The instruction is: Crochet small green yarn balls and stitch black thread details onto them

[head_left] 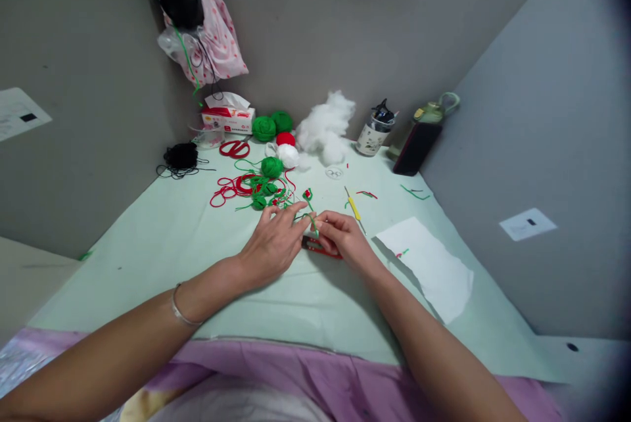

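Note:
My left hand is closed at the fingertips on a strand of green yarn. Facing it, my right hand pinches the same yarn between thumb and index finger. Just beyond the fingertips is a small red and green yarn piece, seemingly joined to the strand. A thin dark line shows by my left fingers, too small to make out. Red-handled thread snips lie under my right hand, partly hidden by it. Small green and red yarn pieces lie beyond my left hand.
Red yarn, a green ball, a white ball and red scissors lie farther back. White stuffing rests against the wall. Rightward are a yellow crochet hook, white paper and a phone leaning on a bottle.

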{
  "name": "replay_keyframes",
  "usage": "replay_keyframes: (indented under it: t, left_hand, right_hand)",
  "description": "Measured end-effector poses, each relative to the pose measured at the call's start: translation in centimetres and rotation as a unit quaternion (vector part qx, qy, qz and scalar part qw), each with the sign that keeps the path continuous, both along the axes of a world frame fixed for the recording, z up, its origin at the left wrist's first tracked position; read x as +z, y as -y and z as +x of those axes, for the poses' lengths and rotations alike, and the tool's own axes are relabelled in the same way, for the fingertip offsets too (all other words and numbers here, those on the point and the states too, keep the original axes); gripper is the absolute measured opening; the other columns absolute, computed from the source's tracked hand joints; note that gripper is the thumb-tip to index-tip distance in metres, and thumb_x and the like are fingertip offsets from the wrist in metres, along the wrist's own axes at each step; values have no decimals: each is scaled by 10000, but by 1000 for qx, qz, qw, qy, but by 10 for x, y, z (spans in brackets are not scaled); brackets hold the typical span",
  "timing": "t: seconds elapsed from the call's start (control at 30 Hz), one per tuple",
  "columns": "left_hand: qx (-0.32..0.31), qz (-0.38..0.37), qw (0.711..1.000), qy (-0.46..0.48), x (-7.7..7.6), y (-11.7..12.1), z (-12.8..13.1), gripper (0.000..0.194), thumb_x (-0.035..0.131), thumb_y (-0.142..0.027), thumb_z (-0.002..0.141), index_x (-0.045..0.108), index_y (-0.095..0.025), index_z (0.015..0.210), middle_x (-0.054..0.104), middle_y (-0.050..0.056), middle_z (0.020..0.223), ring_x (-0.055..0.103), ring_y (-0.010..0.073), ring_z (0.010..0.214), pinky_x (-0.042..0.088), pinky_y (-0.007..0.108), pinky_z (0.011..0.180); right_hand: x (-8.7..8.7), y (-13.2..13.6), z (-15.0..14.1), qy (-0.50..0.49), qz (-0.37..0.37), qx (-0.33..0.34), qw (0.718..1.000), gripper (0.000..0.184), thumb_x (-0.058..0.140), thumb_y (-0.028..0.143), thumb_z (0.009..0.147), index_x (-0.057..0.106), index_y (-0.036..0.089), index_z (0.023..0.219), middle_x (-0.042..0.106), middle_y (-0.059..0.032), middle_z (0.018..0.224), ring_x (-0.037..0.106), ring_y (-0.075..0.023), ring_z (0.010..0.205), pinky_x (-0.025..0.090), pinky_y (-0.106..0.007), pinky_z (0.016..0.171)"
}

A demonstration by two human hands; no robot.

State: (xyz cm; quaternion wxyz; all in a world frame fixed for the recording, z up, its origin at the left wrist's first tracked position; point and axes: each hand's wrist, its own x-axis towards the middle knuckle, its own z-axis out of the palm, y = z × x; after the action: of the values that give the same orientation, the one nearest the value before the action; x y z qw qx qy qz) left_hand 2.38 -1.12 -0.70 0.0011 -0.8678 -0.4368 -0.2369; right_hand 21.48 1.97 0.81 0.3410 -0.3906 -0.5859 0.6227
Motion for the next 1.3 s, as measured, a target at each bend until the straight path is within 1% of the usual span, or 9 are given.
replay_keyframes:
  t: [0.33, 0.43, 0.5, 0.63, 0.73, 1.0, 1.13, 1.2, 1.3]
  left_hand:
    - [-3, 22, 1000, -10, 3, 0, -1, 441, 387, -65, 979, 572, -154, 1369, 548, 239, 1471, 548, 325, 1338, 394, 532, 1010]
    - [-5, 12, 999, 38, 6, -2, -3, 335, 431, -124, 1000, 649, -180, 1247, 614, 195, 1414, 588, 315, 1284, 394, 527, 1002]
    - [10, -13, 993, 116, 9, -4, -5, 225, 503, -175, 991, 697, -203, 1101, 676, 137, 1328, 623, 289, 1217, 401, 504, 1003]
    - [44, -148, 938, 311, 10, -9, -8, 88, 610, -231, 921, 688, -203, 893, 698, 90, 1192, 663, 229, 1027, 500, 409, 895]
    - [26, -246, 888, 387, 10, -12, -8, 80, 645, -271, 877, 668, -194, 875, 691, 91, 1159, 660, 200, 918, 542, 373, 831]
    - [26, -355, 797, 487, 10, -11, -6, 170, 697, -352, 810, 664, -191, 855, 691, 100, 1197, 659, 239, 1019, 519, 401, 892]
    - [30, -393, 751, 530, 13, -9, -4, 225, 756, -382, 773, 681, -183, 847, 684, 98, 1225, 634, 256, 1104, 457, 406, 1002]
    - [36, -402, 739, 539, 15, -7, -3, 203, 756, -359, 766, 665, -183, 808, 681, 92, 1225, 629, 254, 1106, 435, 399, 1019]
    - [45, -401, 743, 534, 16, -7, -2, 150, 718, -312, 773, 630, -192, 752, 692, 75, 1183, 624, 241, 1071, 422, 382, 997]
  right_hand:
    - [0, 0, 3, -11, -23, 27, 999, 348, 706, 499, 837, 616, 177, 741, 446, 77, 436, 302, -68, 406, 188, -233, 446]
    - [4, 1, 2, -8, -19, 12, 1000, 326, 687, 488, 854, 606, 187, 759, 476, 75, 439, 309, -71, 405, 209, -229, 448]
    - [6, 3, 0, 4, -2, -8, 1000, 311, 670, 485, 862, 604, 193, 776, 504, 69, 446, 324, -78, 404, 234, -233, 450]
    - [6, 11, -6, 50, 79, -36, 995, 270, 621, 434, 897, 620, 188, 787, 532, 49, 501, 397, -96, 462, 300, -248, 497]
    - [3, 17, -9, 104, 144, -51, 983, 257, 578, 395, 936, 623, 191, 788, 531, 41, 545, 418, -105, 506, 313, -255, 526]
    - [-9, 20, -8, 206, 307, -69, 926, 200, 526, 320, 995, 660, 209, 895, 630, 20, 635, 518, -116, 538, 380, -244, 574]
    - [-13, 20, -7, 262, 431, -89, 859, 190, 498, 252, 1009, 660, 198, 927, 659, 24, 626, 534, -105, 503, 380, -220, 560]
    - [-15, 20, -7, 295, 476, -92, 824, 212, 481, 229, 1014, 657, 192, 901, 671, 12, 634, 556, -110, 523, 372, -222, 569]
    - [-16, 20, -7, 319, 494, -92, 804, 253, 469, 232, 1017, 655, 195, 849, 687, -15, 653, 581, -130, 568, 348, -243, 583]
